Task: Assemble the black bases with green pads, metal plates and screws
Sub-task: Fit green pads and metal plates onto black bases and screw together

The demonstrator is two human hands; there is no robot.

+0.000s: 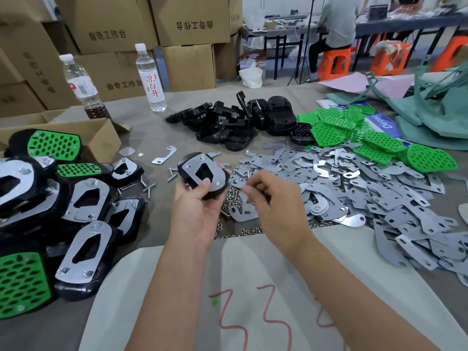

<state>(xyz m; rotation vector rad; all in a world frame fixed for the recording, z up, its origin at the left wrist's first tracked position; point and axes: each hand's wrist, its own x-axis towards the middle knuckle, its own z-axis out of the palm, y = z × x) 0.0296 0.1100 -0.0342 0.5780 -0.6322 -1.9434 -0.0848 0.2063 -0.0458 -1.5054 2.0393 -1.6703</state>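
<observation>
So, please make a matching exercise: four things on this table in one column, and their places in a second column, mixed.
Things:
1. loose black bases
2. green pads
3. water bottle
4. finished assemblies

Places:
A. stacked at the left edge of the table
B. piled at the far middle
C. standing upright, far left of the black pile
D. heaped on the right, beyond the metal plates

Pairs: 1-B, 2-D, 3-C, 4-A
</observation>
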